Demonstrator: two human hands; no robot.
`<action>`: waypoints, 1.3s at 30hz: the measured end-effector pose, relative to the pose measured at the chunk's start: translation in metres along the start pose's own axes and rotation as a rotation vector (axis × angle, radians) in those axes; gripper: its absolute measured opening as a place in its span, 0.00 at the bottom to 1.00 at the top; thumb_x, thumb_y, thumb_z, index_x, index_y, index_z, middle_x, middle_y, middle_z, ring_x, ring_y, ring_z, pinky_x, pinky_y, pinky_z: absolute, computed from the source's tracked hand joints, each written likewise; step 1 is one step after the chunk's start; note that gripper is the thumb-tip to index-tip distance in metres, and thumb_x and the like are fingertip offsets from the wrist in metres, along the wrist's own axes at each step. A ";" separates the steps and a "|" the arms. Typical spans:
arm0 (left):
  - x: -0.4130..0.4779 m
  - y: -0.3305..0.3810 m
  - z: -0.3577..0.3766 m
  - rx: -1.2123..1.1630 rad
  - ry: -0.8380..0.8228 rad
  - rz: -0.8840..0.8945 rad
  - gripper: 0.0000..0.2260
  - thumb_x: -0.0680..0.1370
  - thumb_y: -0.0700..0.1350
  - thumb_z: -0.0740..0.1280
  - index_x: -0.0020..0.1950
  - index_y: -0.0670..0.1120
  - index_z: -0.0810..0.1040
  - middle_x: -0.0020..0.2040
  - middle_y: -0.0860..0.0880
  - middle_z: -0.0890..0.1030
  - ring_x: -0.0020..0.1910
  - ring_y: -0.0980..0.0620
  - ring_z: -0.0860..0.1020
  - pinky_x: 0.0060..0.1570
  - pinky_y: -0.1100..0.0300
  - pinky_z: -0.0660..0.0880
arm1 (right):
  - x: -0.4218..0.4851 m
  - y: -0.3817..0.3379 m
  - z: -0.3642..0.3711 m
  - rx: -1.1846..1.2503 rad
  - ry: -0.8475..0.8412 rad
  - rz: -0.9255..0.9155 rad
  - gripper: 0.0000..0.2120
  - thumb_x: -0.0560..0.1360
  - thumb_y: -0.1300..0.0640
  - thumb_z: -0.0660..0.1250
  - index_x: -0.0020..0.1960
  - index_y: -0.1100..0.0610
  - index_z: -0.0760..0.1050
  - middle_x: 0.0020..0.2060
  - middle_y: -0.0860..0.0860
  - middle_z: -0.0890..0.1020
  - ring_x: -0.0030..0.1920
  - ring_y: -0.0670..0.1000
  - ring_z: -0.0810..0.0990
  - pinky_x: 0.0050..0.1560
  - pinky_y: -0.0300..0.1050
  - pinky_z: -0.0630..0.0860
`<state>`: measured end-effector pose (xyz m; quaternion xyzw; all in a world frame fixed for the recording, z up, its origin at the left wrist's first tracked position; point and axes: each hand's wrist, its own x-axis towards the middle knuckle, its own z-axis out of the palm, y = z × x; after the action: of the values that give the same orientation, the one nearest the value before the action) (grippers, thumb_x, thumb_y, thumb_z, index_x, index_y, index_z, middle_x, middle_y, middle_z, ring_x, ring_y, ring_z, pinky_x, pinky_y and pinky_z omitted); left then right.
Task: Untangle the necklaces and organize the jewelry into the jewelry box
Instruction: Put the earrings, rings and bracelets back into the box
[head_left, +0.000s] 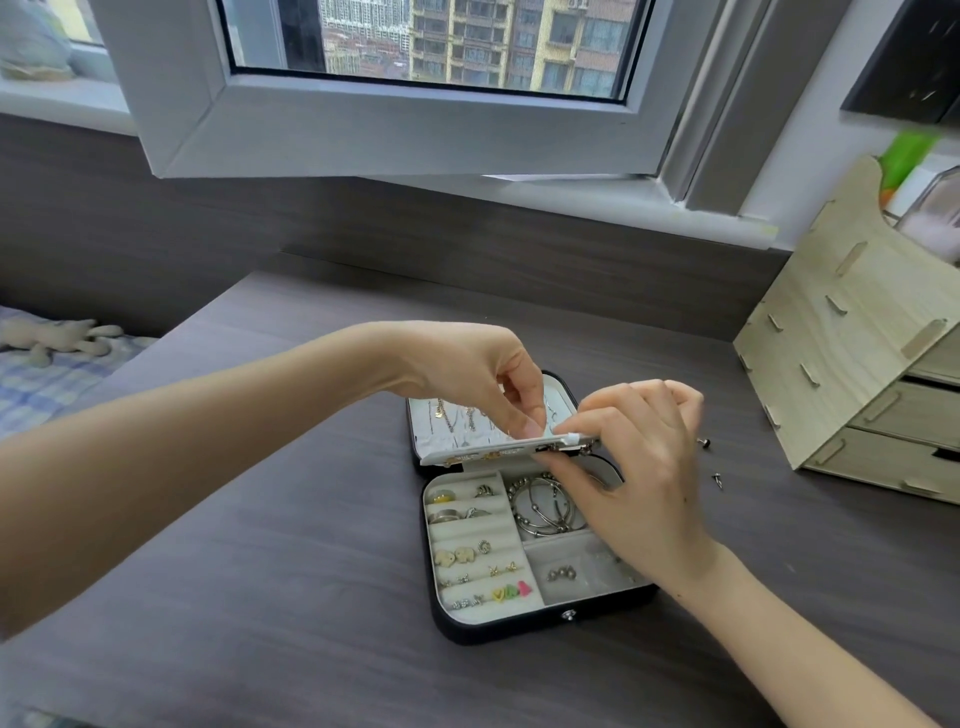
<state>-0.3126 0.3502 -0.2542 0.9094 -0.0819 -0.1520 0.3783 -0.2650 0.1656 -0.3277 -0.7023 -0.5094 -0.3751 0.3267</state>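
the fingers (527, 426) of the left hand (478, 379) and the right hand (639, 467) pinch the white flap (483, 451) of the jewelry box (519, 623). just behind them the necklaces (457, 415) hang in the lid. close the flap only once no chain is caught. two studs (704, 442) lie right of the right hand on the table (260, 571).
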 end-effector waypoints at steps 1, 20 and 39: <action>0.000 0.002 -0.001 0.024 -0.006 0.010 0.04 0.72 0.43 0.73 0.39 0.51 0.81 0.34 0.55 0.75 0.29 0.62 0.68 0.31 0.74 0.63 | 0.000 0.000 0.000 -0.003 0.000 0.001 0.08 0.67 0.53 0.76 0.37 0.56 0.79 0.38 0.47 0.79 0.41 0.51 0.75 0.49 0.51 0.63; -0.029 0.013 0.002 -0.093 0.235 -0.034 0.16 0.79 0.56 0.57 0.56 0.51 0.79 0.45 0.54 0.81 0.43 0.61 0.78 0.39 0.70 0.73 | 0.012 0.002 0.000 0.020 -0.066 0.096 0.15 0.67 0.48 0.72 0.49 0.50 0.71 0.42 0.46 0.79 0.46 0.49 0.74 0.54 0.47 0.60; -0.005 0.012 0.005 0.417 0.497 -0.124 0.15 0.71 0.47 0.71 0.27 0.47 0.70 0.26 0.51 0.71 0.25 0.55 0.68 0.21 0.68 0.61 | -0.032 0.117 -0.032 -0.474 -0.631 0.742 0.11 0.78 0.58 0.62 0.54 0.58 0.81 0.52 0.56 0.81 0.55 0.60 0.76 0.53 0.49 0.70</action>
<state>-0.3193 0.3393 -0.2482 0.9798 0.0390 0.0721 0.1822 -0.1651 0.0922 -0.3477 -0.9679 -0.2022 -0.1101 0.1008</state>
